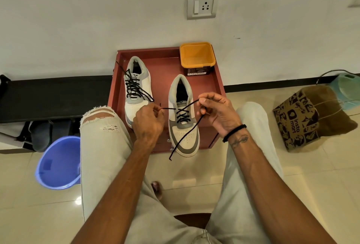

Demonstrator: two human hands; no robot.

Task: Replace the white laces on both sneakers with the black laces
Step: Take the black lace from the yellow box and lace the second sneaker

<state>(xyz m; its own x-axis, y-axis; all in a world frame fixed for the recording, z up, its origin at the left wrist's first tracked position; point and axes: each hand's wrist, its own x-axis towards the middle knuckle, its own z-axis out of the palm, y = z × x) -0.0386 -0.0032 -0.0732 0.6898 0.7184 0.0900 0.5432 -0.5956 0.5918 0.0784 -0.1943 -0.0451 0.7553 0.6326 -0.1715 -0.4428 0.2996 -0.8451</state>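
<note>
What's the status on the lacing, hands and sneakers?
Left hand and right hand each pinch an end of the black lace. Right sneaker part laced; left sneaker laced. Nothing in the way.

An orange tub (197, 56) sits on the red tray (163, 62); blue bucket (58, 163) left.

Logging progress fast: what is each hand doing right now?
Left hand: fingers pinched shut on the black lace end.
Right hand: fingers closed on the same lace's other end.

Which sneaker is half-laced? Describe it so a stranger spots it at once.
Find the red wooden tray against the white wall. Two grey-and-cream sneakers stand on it. Take the nearer right sneaker, overhanging the front edge: its black lace crosses only the lower eyelets.
</note>
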